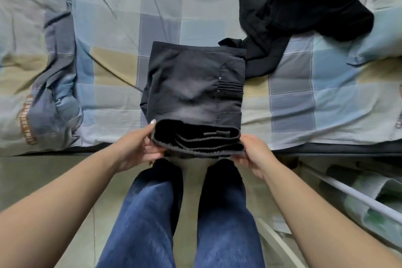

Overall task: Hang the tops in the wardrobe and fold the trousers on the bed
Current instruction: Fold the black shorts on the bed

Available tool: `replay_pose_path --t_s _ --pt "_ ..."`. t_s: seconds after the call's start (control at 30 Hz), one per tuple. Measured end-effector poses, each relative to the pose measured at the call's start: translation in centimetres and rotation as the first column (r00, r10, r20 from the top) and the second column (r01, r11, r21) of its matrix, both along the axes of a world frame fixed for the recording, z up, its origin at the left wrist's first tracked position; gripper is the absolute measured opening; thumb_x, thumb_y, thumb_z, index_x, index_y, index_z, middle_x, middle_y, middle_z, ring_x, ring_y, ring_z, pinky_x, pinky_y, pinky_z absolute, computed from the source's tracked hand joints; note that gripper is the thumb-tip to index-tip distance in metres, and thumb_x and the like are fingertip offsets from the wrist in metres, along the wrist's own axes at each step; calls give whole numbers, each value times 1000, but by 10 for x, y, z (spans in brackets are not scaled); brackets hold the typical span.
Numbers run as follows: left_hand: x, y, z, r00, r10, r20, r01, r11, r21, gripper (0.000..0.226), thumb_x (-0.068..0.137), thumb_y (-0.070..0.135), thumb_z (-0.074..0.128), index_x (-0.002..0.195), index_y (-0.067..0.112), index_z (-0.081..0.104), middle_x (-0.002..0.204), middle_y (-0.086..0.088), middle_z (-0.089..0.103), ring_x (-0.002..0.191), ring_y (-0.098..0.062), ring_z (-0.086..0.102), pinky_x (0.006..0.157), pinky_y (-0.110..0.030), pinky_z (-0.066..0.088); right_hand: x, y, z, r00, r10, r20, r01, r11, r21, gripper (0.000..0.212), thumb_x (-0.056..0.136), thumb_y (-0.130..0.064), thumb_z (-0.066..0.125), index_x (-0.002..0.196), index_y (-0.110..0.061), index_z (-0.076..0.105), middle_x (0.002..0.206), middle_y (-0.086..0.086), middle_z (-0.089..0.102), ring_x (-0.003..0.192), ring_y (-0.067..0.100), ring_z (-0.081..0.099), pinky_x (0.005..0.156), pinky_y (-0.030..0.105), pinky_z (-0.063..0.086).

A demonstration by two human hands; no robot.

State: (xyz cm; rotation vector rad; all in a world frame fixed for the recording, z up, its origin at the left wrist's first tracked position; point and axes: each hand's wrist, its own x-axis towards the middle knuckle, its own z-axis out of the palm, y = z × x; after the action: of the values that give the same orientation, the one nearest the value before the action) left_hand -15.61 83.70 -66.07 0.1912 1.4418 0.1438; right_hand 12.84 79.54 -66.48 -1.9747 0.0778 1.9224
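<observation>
Trousers: the dark grey trousers lie folded into a thick stack on the bed, reaching from between your hands away from you. The near end, with its layered edges, juts over the bed edge.
Left hand: your left hand grips the near left corner of the stack, thumb up along its side and fingers curled beneath.
Right hand: your right hand holds the near right corner the same way, fingers tucked under the bottom layer.
Hands together: they sit apart, one at each side of the fold, both clamped on the same garment.
Black pile: a heap of black clothes lies beyond your right hand, unfolded, one trailing end touching the far right corner of the trousers. You cannot tell from here whether it holds tops, trousers or both.
Bed: the checked cover spreads out beyond both hands, rumpled off to the left.
Done so far: judging by the neat layers, this pair looks all but folded; it may only need squaring up or setting fully on the bed.
Still left: the black heap looks untouched, so sorting it is ahead of you. No wardrobe or hanger is in view, so how many tops are hung cannot be judged.
</observation>
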Motion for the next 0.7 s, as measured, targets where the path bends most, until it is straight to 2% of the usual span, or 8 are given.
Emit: replay_pose_path --t_s 0.1,0.23,0.33,0.4,0.53,0.6,0.63,0.7 --pt "12 46 -12 989 149 0 -149 989 9 45 94 51 45 125 20 53 79 -4 74 73 -15 73 54 -25 57 9 46 -13 987 -155 -43 156 988 21 22 99 -28 48 108 -11 59 91 10 69 63 15 72 47 26 54" --pt "28 113 -35 968 248 -27 -248 969 13 60 93 47 53 142 16 38 96 -7 69 74 -16 74 48 -25 56 22 116 -41 987 -136 -84 143 986 81 25 97 -35 48 116 -22 56 88 6 72 71 10 72 53 24 54" --pt "43 156 -56 970 235 -66 -231 970 70 42 95 44 52 129 19 48 97 -6 68 70 -17 73 50 -25 57 26 162 -63 991 -116 -70 123 987 105 29 95 -37 52 117 -19 59 80 5 74 70 11 72 54 25 55" --pt "51 182 -72 972 210 -107 -195 971 137 27 97 41 49 116 21 51 94 -7 68 66 -16 73 52 -24 57 27 188 -79 992 -108 -62 115 986 123 34 97 -36 50 125 -18 56 85 6 73 74 12 71 56 26 55" --pt "55 205 -101 956 259 -141 -210 934 289 35 98 33 51 127 16 46 102 -7 65 82 -14 70 62 -28 57 25 209 -103 994 -92 -56 101 974 204 46 101 -29 41 145 -17 31 109 11 66 88 16 68 65 30 55" --pt "49 197 -115 946 250 -208 -170 925 340 48 96 30 55 138 13 39 112 -7 62 94 -14 67 67 -27 55 25 205 -112 998 -49 24 41 963 265 56 101 -25 43 150 -20 17 103 7 68 91 15 69 68 29 55" --pt "45 188 -121 939 215 -268 -112 930 351 52 95 30 57 140 12 38 115 -6 61 98 -14 65 70 -26 54 25 200 -116 995 -8 101 -22 957 289 56 100 -24 45 149 -22 18 97 4 68 87 12 70 66 26 55" --pt "35 164 -133 886 90 -455 91 928 360 51 91 30 63 135 10 47 118 -6 61 104 -16 62 79 -27 52 27 179 -123 932 100 348 -217 923 316 45 97 -23 49 140 -19 37 83 -3 65 74 9 66 67 25 54"
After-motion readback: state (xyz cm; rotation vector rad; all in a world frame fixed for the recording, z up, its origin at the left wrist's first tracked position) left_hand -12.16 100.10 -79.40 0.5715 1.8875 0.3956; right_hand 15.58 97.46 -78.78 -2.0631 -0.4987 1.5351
